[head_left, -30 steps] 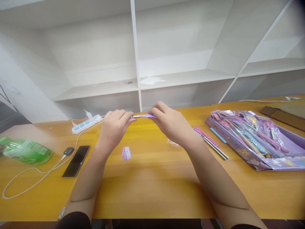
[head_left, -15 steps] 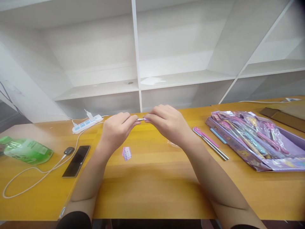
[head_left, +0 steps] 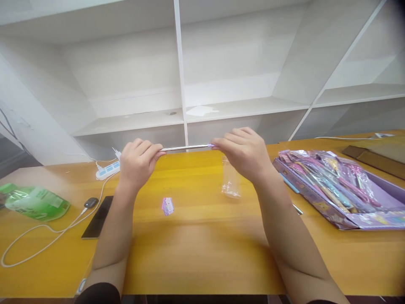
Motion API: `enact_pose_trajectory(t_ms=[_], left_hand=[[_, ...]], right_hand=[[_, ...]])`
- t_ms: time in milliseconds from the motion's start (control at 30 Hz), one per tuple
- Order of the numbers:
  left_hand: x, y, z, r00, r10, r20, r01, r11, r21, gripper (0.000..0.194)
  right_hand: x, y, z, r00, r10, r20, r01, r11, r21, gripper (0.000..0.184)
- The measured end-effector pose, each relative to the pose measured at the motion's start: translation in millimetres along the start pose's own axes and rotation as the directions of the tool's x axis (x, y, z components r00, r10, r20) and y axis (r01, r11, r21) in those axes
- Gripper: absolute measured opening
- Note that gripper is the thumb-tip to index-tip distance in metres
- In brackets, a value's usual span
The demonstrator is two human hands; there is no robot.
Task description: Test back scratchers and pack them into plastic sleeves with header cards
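A thin silver rod [head_left: 185, 147] with a purple end stretches level between my two hands, above the yellow table [head_left: 202, 253]. My left hand [head_left: 137, 162] pinches its left end. My right hand [head_left: 245, 152] grips the purple end, and a clear plastic sleeve [head_left: 230, 181] hangs down below this hand. A small purple label [head_left: 168, 205] lies on the table below the rod.
A purple box of wrapped pens [head_left: 335, 185] sits at the right. At the left lie a black phone [head_left: 96, 217], a white cable [head_left: 38, 236], a power strip [head_left: 107, 169] and a green pouch [head_left: 34, 202]. White shelves [head_left: 180, 84] stand behind the table.
My hands have moved apart and risen a little. The silver rod now shows at much greater length between them, and the clear sleeve hangs in view under my right hand.
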State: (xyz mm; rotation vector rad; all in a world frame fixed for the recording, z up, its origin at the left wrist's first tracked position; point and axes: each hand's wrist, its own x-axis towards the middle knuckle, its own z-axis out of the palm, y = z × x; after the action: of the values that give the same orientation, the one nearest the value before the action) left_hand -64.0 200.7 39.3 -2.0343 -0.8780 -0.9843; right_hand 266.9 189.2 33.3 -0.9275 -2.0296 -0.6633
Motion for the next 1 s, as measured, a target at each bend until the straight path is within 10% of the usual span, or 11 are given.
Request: enact_pose_trajectory(t_ms=[500,1000], left_hand=[[-14,-57,-7.2,0.995,-0.089,-0.054,0.091,0.995,0.037,0.022],[-25,-84,-3.0,0.986,-0.142,-0.086,0.144,0.989,0.023,0.025]], right_hand=[[-8,34,-8,0.992,0.098,-0.078,-0.098,0.995,0.004,0.035],[-52,134,-25,0.951,0.187,-0.246,-0.156,0.978,0.141,0.029]])
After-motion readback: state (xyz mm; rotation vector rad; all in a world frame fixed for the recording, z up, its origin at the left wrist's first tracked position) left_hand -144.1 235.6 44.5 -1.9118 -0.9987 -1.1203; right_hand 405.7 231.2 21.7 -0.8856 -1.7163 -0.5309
